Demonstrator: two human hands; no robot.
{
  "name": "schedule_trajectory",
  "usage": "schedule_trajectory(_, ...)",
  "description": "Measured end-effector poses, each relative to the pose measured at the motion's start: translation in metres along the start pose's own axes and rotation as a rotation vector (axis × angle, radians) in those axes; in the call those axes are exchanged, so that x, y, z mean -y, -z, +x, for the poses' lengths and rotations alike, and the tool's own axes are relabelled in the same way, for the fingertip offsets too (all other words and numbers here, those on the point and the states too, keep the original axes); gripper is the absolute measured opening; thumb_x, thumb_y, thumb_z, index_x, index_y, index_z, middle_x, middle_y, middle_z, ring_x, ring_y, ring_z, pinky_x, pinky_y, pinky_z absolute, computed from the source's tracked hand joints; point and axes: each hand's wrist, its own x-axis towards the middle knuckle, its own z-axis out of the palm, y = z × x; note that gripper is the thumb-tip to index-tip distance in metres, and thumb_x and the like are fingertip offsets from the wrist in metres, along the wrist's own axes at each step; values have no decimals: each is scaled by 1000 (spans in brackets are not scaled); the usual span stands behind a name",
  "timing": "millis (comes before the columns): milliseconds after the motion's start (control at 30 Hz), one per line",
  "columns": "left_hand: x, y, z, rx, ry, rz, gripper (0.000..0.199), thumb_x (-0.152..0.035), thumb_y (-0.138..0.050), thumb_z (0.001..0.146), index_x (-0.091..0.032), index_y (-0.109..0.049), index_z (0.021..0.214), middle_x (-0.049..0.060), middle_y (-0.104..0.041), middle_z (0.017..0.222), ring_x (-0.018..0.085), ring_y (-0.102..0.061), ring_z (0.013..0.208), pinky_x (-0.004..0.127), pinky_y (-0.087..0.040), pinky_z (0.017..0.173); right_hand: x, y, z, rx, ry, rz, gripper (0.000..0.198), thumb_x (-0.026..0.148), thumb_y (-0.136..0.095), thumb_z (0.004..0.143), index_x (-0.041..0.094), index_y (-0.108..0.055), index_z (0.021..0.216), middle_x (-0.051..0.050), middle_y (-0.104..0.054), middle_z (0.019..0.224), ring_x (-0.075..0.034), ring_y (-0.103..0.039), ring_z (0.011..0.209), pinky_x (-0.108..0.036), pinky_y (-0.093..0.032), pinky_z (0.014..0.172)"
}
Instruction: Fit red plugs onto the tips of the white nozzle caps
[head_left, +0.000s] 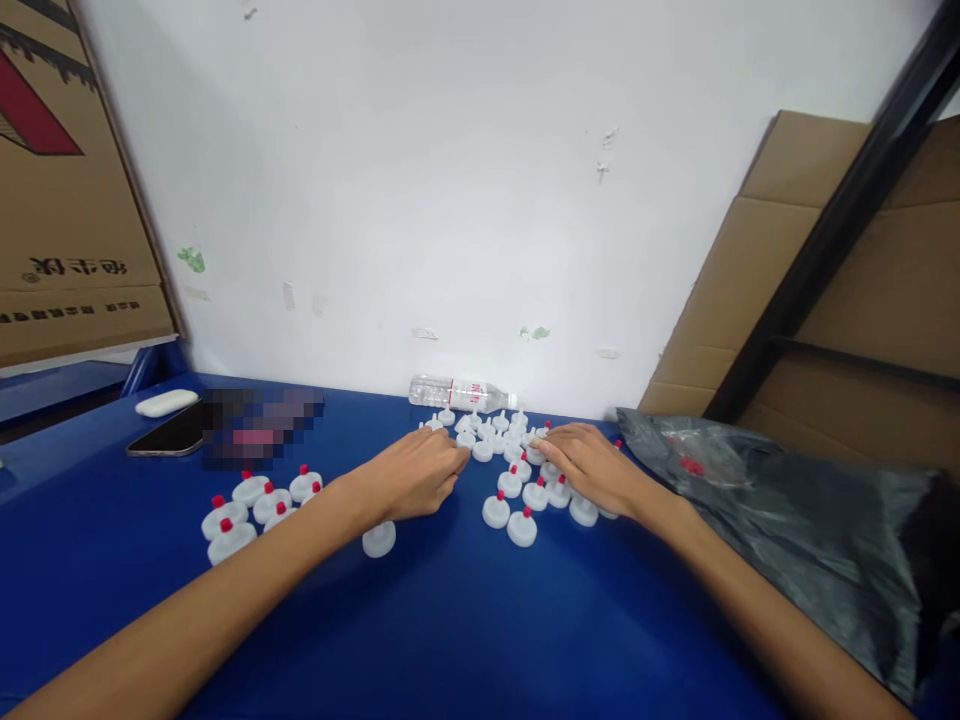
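My left hand [421,472] is closed, its fingertips at a plain white nozzle cap [466,440] on the near left side of a pile. A white cap [379,540] sits just below that hand, its top partly hidden. My right hand [591,465] bends over the right side of the pile, thumb and fingers closed at a white nozzle cap [534,453]; its fingers partly cover several caps. Below and left of it stand white caps with red tips [522,528]. Another group of red-tipped caps [231,542] lies left of my left forearm, which hides some of it.
A clear plastic bottle [461,393] lies against the wall behind the pile. A phone [166,432] and a white case [166,403] rest at the left of the blue table [450,640]. At right lies a grey plastic bag [810,560], with cardboard [757,260] behind.
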Motion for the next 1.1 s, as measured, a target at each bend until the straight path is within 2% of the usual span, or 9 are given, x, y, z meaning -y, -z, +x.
schedule_trajectory(100,-1,1,0,4,1,0,12,-13,-48,88,-18,-55,79,7,-62,78,21,-59,75,33,-45,73,1,1,1,-9,2,0,53,44,-23,105,22,-71,102,-7,-74,99,-27,-66,103,-47,-46,98)
schedule_trajectory(200,-3,2,1,1,3,5,13,-13,-48,88,-18,-56,79,7,-62,78,21,-58,75,33,-45,74,-1,1,2,-36,-26,-2,50,43,-23,105,23,-68,111,-8,-72,113,-27,-63,110,-48,-45,99)
schedule_trajectory(300,-5,6,1,11,7,5,12,-13,-48,88,-17,-57,81,7,-62,79,21,-59,76,34,-45,75,-4,-2,2,-57,-91,-8,51,45,-22,105,22,-62,127,-9,-63,133,-29,-52,128,-54,-40,106)
schedule_trajectory(400,-7,8,2,10,3,5,13,-13,-47,88,-17,-58,82,8,-63,80,21,-59,77,34,-46,76,-7,-8,0,-8,-170,28,56,51,-21,103,23,-56,137,-9,-54,144,-30,-41,139,-58,-32,113)
schedule_trajectory(533,-8,8,3,-8,-6,5,14,-13,-46,89,-16,-58,83,8,-63,81,22,-58,78,34,-45,76,-10,-14,-1,105,-231,122,61,56,-17,102,24,-53,141,-5,-52,146,-31,-34,143,-61,-24,117)
schedule_trajectory(733,-8,6,3,-10,1,14,15,-14,-45,91,-16,-59,85,8,-63,82,21,-58,80,35,-45,78,-14,-17,0,99,-231,177,64,59,-17,101,24,-58,137,-6,-56,142,-33,-35,142,-63,-22,117)
schedule_trajectory(933,-8,3,3,-30,-12,3,16,-15,-45,92,-17,-58,84,8,-63,82,21,-57,80,35,-44,78,-13,-18,0,170,-291,226,67,62,-15,99,25,-51,143,-1,-45,151,-31,-23,147,-56,-12,121)
schedule_trajectory(1000,-7,2,4,-42,-21,-1,15,-16,-45,92,-17,-58,84,8,-62,82,21,-56,80,34,-43,77,-12,-18,0,159,-294,221,66,61,-16,100,25,-52,142,-2,-47,150,-31,-25,147,-56,-14,120)
schedule_trajectory(1100,-6,0,4,-58,-27,0,15,-15,-46,92,-16,-59,85,7,-63,82,21,-56,80,35,-43,77,-10,-14,2,71,-241,179,61,56,-18,102,24,-59,134,-5,-57,141,-31,-39,140,-55,-25,117)
